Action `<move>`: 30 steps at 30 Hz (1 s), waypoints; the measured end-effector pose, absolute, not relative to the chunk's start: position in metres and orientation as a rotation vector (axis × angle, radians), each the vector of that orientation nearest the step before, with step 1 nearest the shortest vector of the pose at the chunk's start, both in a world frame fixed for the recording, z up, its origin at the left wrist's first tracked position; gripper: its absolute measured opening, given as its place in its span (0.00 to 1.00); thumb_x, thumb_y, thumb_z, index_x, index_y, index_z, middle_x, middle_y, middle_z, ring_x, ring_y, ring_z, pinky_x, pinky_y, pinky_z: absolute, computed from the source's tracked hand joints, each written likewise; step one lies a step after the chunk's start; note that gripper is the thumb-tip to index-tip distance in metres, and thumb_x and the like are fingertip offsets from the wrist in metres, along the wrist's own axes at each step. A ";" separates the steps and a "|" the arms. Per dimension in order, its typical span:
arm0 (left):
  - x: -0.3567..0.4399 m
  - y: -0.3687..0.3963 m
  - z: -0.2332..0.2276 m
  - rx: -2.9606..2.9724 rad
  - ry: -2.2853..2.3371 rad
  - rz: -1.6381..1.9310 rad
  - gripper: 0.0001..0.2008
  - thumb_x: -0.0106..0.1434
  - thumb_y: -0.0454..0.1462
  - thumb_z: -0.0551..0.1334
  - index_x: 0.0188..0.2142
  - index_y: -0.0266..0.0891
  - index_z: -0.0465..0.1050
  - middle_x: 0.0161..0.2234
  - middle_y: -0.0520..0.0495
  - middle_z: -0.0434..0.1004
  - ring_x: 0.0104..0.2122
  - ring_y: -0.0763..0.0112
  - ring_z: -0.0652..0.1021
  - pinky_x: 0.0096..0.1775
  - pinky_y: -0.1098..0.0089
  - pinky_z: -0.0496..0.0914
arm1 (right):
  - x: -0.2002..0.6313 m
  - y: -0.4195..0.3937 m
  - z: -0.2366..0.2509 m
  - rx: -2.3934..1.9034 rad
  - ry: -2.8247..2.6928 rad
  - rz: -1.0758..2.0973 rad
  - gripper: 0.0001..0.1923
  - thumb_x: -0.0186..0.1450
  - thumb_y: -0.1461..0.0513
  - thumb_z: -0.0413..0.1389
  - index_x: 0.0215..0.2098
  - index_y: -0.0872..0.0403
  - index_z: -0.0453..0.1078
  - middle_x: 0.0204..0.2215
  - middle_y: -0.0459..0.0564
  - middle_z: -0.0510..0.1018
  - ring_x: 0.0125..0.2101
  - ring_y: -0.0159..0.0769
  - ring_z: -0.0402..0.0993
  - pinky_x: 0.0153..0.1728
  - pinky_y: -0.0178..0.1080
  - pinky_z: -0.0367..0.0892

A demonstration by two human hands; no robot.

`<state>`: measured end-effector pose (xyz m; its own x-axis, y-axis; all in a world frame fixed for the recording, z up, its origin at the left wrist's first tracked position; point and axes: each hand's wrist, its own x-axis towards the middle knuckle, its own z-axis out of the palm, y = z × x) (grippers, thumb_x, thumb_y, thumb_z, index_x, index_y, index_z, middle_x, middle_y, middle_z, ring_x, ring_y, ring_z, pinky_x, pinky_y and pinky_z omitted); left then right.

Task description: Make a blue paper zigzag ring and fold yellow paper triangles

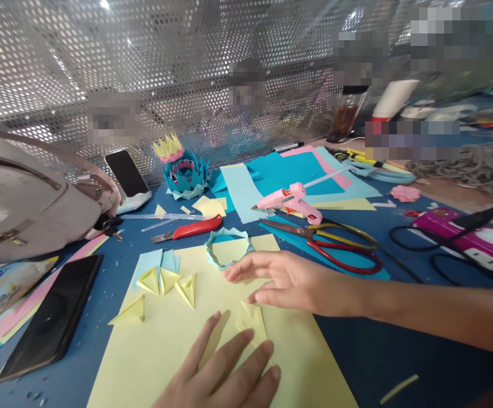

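Yellow folded paper piece (253,324) is seen in the head view pinned flat under the spread, unclenched left hand (225,374); its long axis runs away from those fingertips toward the open right hand (291,281), hovering just beyond.

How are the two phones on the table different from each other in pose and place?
The smaller phone stands tilted, leaning at the perforated metal screen beside the grey bag; the larger phone lies flat on the blue table, partly over coloured paper strips. The leaning one is farther from the left hand and right hand; the flat one is nearer. Both have dark, switched-off screens.
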<state>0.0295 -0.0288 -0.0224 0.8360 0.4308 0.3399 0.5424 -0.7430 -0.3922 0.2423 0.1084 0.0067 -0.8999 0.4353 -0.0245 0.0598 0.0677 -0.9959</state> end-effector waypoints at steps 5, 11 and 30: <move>0.032 -0.028 -0.022 -2.530 -0.752 -0.409 0.14 0.73 0.42 0.57 0.54 0.49 0.75 0.58 0.57 0.75 0.54 0.71 0.77 0.68 0.49 0.46 | 0.240 0.107 0.002 -0.586 -2.120 1.875 0.16 0.65 0.64 0.59 0.52 0.57 0.71 0.50 0.55 0.78 0.48 0.37 0.77 0.51 0.42 0.74; 0.031 -0.029 -0.023 -2.536 -0.755 -0.355 0.15 0.74 0.42 0.55 0.55 0.49 0.74 0.59 0.57 0.74 0.55 0.70 0.76 0.68 0.46 0.44 | 0.240 0.101 -0.004 -0.542 -2.354 1.448 0.16 0.63 0.69 0.60 0.49 0.57 0.75 0.37 0.49 0.81 0.35 0.31 0.77 0.40 0.33 0.74; 0.022 -0.033 -0.027 -2.558 -0.957 -0.384 0.17 0.76 0.37 0.51 0.57 0.38 0.73 0.53 0.51 0.78 0.56 0.68 0.76 0.69 0.53 0.44 | 0.245 0.103 -0.009 -0.181 -2.666 0.683 0.11 0.74 0.63 0.52 0.37 0.55 0.75 0.32 0.49 0.77 0.34 0.33 0.69 0.36 0.35 0.64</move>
<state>0.0220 -0.0330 -0.0268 0.7308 0.5682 0.3783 0.6722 -0.6955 -0.2540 0.2447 0.1028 -0.0090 -0.9191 0.2148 0.3302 0.0295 0.8735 -0.4859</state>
